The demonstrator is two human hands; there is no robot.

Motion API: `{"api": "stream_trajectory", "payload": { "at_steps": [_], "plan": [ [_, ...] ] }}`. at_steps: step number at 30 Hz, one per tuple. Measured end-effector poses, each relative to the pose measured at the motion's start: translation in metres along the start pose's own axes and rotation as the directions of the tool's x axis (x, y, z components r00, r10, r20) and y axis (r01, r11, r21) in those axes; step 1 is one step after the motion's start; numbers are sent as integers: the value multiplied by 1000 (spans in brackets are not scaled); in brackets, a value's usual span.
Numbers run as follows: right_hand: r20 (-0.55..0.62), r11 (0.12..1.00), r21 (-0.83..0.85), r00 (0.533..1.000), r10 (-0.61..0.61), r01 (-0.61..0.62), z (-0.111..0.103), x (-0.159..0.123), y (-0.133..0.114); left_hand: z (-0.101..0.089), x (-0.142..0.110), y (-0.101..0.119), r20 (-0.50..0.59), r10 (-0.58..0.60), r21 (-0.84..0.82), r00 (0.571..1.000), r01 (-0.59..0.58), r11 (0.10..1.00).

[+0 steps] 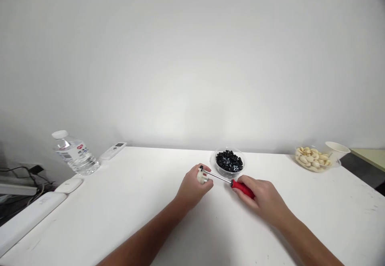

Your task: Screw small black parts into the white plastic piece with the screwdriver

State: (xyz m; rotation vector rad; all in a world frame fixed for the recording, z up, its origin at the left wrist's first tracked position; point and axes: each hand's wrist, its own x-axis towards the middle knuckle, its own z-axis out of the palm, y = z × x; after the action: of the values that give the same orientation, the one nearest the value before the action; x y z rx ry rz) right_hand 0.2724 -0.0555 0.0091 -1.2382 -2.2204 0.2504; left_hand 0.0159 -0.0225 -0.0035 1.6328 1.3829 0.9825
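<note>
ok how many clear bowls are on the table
2. One clear bowl, filled with black pieces, sits near the back edge of the table, beyond the screwdriver; the other clear bowl, with pale pieces, is at the right, by the white cup.

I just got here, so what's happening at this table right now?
A person's left hand holds a small white part, while the right hand grips a red-handled screwdriver whose tip end reaches that part. Just beyond the hands is a clear bowl of small black pieces. A water bottle and a remote sit at the left, and a tub of pale pieces beside a paper cup at the right.
</note>
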Motion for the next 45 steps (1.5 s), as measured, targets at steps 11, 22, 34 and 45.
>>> {"api": "stream_trajectory", "payload": {
  "at_steps": [11,22,34,45],
  "plan": [
    [647,338,696,757,89,-634,-7,3,6,-12,0,0,40,274,127,961,-277,952],
    [555,399,727,820,139,-560,-5,5,-3,-8,5,-3,4,211,67,978,-211,975],
    [109,949,285,988,108,-135,-3,0,-5,-7,3,-2,42,135,44,990,-137,990],
    [552,416,747,833,48,-519,8,3,16,-12,-1,5,-5,474,120,881,-470,874]
  ]
}}
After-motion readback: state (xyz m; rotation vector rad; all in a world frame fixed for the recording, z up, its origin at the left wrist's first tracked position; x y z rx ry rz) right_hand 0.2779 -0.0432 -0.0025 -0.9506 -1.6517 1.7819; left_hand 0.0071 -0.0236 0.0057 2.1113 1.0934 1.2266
